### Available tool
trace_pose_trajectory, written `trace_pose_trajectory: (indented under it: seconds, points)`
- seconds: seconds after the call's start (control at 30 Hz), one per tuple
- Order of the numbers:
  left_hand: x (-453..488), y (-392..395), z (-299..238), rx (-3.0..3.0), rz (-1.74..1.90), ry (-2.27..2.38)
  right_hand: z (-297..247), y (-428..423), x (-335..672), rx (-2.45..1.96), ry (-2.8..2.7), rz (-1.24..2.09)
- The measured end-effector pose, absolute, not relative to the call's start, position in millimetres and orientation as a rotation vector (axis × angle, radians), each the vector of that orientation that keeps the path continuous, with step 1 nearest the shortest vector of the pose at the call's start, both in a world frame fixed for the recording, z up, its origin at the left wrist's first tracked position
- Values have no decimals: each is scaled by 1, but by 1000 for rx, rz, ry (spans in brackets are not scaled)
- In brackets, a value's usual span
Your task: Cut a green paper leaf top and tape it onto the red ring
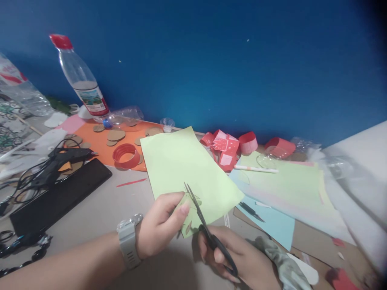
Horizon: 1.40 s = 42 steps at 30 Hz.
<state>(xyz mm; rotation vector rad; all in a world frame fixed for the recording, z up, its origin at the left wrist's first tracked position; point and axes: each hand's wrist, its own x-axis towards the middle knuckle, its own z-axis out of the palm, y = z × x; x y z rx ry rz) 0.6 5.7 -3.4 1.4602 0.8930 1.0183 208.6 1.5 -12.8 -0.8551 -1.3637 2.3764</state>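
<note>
My left hand (167,217), with a grey watch (128,239) on its wrist, is closed on a small piece of green paper (185,215) between thumb and fingers. Dark lines show on that paper; part of it is hidden by my thumb. In my right hand (232,253) is a pair of black-handled scissors (201,217), fingers in the loops. Its slightly parted blades point up and left, crossing the small paper beside my left thumb. Beneath both hands lies a large light green sheet (184,161).
Left stand a red-capped bottle (86,86), a lying bottle (123,117), a glue gun (51,171) and a black slab (63,197). A red ring (125,156) rests near an orange sheet (102,139). Right are red paper pieces (226,147), a marker (256,169) and a craft knife (250,211).
</note>
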Motion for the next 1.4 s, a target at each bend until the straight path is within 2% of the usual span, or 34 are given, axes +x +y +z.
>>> trace_pose_trajectory:
  seconds: [1.4]
  points:
    - [2,5,0,1482,1023,908,-11,4,209,-885,-1470,2364]
